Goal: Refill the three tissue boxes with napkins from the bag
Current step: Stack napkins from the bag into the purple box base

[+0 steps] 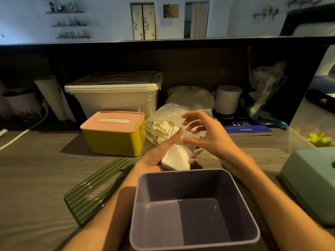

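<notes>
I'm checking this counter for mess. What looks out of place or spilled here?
Nothing is spilled. The green lid lies askew on the counter, off the open purple box, which is empty. That fits a refill under way.

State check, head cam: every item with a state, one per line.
Purple plastic box: open, empty.
Green ribbed lid: off, flat on table.
Yellow box with pink lid: closed.
Clear plastic bag: open, napkins inside.
White napkin stack: held in left hand.
Right hand: touching stack.
</notes>
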Tool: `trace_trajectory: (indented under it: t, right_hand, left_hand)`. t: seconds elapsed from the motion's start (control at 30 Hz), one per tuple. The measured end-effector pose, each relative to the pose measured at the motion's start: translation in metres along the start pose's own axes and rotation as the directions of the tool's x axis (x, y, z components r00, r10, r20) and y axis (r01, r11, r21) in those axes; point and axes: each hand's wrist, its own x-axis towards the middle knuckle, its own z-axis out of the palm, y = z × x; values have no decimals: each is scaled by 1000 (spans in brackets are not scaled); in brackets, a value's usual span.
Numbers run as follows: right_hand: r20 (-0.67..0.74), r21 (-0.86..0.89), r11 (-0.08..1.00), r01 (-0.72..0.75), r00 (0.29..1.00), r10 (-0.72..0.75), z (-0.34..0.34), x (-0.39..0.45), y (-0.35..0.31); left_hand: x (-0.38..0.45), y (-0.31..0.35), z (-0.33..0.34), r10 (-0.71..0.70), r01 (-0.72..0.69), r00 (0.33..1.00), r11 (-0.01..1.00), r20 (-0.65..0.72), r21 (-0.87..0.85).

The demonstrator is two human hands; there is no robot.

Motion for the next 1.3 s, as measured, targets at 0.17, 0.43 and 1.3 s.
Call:
trace_trajectory:
  t: [0.17, 0.43, 1.3]
  right_hand:
    - [217, -49, 985, -163, 961, 169, -17, -3, 2]
    - [49, 259, 927, -271, 962, 267, -8, -29, 14]
    - [-111, 321, 943, -94, 984, 136, 42, -45, 24]
  left_hand:
    - [-11, 8, 5, -59, 59, 990, 998, 125, 8]
    - [4, 6, -15, 350, -302, 935, 872, -59, 385]
    - [41, -24, 5, 604, -436, 745, 762, -284, 478]
